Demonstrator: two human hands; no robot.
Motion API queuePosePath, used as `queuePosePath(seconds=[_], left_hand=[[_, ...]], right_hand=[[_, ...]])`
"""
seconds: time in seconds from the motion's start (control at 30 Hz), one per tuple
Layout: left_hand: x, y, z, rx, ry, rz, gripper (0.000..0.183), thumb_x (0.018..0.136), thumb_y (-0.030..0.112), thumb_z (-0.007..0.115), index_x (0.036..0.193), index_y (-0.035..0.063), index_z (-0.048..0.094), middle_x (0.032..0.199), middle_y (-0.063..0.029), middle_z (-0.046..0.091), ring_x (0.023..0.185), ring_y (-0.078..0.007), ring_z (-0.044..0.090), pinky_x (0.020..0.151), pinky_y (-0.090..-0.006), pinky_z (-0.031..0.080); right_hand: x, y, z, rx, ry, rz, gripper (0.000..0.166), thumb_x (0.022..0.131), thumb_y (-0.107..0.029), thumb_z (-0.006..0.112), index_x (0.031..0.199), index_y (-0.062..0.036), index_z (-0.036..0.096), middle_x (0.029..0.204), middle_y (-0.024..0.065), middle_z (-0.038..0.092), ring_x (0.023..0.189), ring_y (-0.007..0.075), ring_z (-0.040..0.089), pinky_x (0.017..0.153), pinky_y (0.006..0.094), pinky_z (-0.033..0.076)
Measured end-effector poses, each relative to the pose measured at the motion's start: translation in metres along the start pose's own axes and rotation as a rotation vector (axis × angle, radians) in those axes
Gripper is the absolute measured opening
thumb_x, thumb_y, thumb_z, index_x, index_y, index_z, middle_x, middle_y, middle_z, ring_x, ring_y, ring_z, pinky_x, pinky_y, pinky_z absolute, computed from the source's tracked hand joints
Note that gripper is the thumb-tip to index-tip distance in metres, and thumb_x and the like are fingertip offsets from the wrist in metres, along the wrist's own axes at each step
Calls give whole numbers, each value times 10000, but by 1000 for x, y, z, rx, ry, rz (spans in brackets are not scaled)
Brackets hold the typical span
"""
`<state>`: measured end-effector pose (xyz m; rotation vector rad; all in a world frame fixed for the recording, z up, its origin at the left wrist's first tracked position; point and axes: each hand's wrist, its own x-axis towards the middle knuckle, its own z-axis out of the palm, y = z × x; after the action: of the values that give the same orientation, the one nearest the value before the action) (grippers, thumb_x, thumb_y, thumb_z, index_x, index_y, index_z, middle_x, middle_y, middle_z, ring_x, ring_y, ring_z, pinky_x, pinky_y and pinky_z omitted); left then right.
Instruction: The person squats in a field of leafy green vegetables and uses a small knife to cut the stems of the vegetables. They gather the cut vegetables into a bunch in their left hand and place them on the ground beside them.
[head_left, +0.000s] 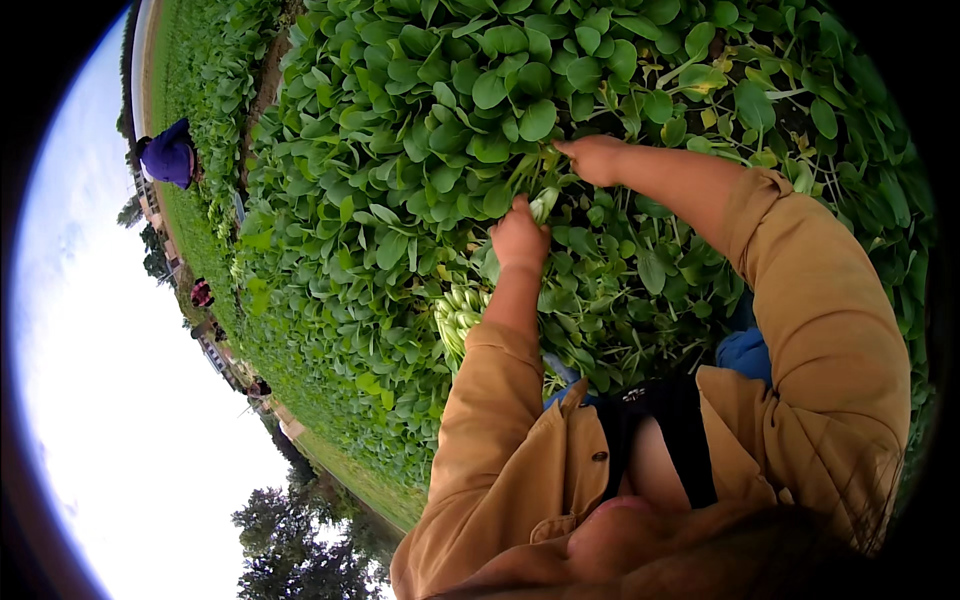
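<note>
In the head view my left hand (519, 238) grips a leafy green plant, like bok choy, by its pale base (543, 204), with its stems and leaves pointing up the frame. My right hand (598, 160) is just beyond it, with its fingertips at the leaf stalks of the plants. Whether those fingers pinch a stalk is hard to see. Beside my left forearm lies a pile of leafy greens (456, 319) with their pale stem ends together, partly hidden by the sleeve.
Dense rows of broad-leaved greens (420, 135) surround my hands. Yellowed leaves (705, 82) show among the plants at the upper right. A person in a purple top (169, 155) bends over the crop at far left, with other people (201, 292) farther along. Trees (300, 540) stand beyond.
</note>
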<state>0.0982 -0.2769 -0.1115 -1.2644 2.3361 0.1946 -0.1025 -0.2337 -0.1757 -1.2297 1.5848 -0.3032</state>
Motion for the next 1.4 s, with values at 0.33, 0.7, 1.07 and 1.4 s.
queuePosePath(seconds=[0.33, 0.7, 1.07, 1.4], left_hand=[[3, -2, -16, -193, 14, -61, 519, 716, 194, 672, 1192, 64, 508, 986, -204, 660, 912, -386, 630, 808, -443, 506], [-131, 25, -84, -1398, 58, -135, 318, 805, 65, 677, 1080, 23, 524, 942, -32, 613, 836, -121, 576, 777, -269, 470], [-128, 30, -107, -1606, -227, -249, 333, 829, 64, 612, 1142, 16, 511, 958, -62, 607, 836, -170, 600, 754, -309, 514], [-84, 67, -93, -1032, -548, 282, 441, 866, 281, 670, 1210, 36, 543, 1153, -48, 587, 1057, -164, 536, 942, -311, 413]], right_hand=[[8, -11, -2, -84, -55, 24, 634, 827, -81, 490, 1440, -91, 330, 1354, 162, 498, 1176, 336, 529, 949, 405, 455], [-141, -18, -15, 1196, -351, -47, 518, 877, -475, 626, 1193, -95, 471, 981, 24, 512, 548, 62, 455, 440, 196, 373], [-141, -4, -48, 1001, 116, 70, 402, 783, -316, 763, 957, -65, 501, 705, -5, 499, 543, 82, 457, 455, 230, 382], [-144, -24, -14, 1199, -120, 12, 363, 837, -365, 703, 908, -89, 479, 687, 3, 492, 519, 83, 441, 388, 228, 285]])
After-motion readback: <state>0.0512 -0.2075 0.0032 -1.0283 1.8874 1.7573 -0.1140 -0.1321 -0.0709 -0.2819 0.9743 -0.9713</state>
